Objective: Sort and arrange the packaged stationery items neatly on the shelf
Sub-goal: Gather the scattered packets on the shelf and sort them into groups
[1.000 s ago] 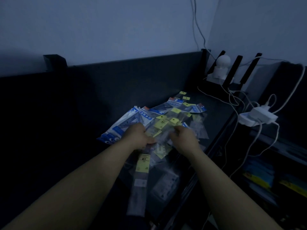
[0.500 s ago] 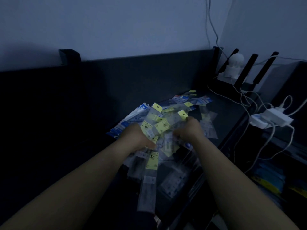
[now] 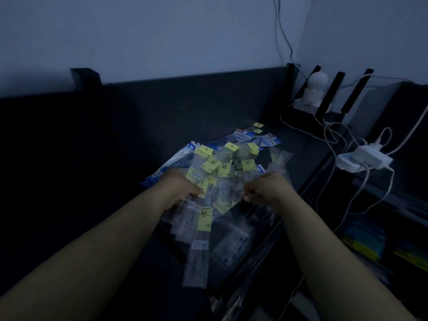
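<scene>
The bunch of clear plastic packets with yellow labels now rises higher off the dark shelf; left hand and right hand both clutch it, apparently gathering it for sorting.

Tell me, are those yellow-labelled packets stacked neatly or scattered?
Scattered: the packets overlap at mixed angles in a loose heap on the shelf.

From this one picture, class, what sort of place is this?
Probably a dim stockroom or shop corner: a dark shelf heaped with stationery packets, beside a router and a plugged-in power strip.
</scene>
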A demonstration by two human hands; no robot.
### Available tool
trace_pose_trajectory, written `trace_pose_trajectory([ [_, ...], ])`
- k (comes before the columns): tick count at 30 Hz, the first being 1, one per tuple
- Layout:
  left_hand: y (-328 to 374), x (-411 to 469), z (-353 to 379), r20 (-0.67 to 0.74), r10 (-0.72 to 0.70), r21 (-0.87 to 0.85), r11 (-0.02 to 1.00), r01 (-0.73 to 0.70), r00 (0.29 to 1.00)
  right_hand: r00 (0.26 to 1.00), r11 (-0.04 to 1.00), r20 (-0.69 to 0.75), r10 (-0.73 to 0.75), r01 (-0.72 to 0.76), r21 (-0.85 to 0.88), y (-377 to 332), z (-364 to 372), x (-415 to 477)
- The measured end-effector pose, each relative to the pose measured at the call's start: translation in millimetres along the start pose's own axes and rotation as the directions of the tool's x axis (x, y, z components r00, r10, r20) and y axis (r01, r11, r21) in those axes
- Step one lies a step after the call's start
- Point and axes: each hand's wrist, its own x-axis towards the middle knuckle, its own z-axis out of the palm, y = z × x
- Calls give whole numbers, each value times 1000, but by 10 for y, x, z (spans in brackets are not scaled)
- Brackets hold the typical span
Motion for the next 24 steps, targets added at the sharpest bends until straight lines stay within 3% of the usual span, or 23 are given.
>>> trace_pose_trajectory([
  [3,-13,-49,50,77,-50,-123,991,59,996,996,1000,79,30,-30,-4,57,55,-149],
  [8,-60,-87,133,70,-15,-140,990,25,997,988,998,142,-55,52,24,204,196,-251],
  [16,-15,-286,70,102,72,-332,943,-34,992,974,960,187,-125,71,272,183,360,-445],
  [24,-15,-571,-175,27,186,-354,921,-165,982,968,968,59,-243,239,71,150,563,-664],
])
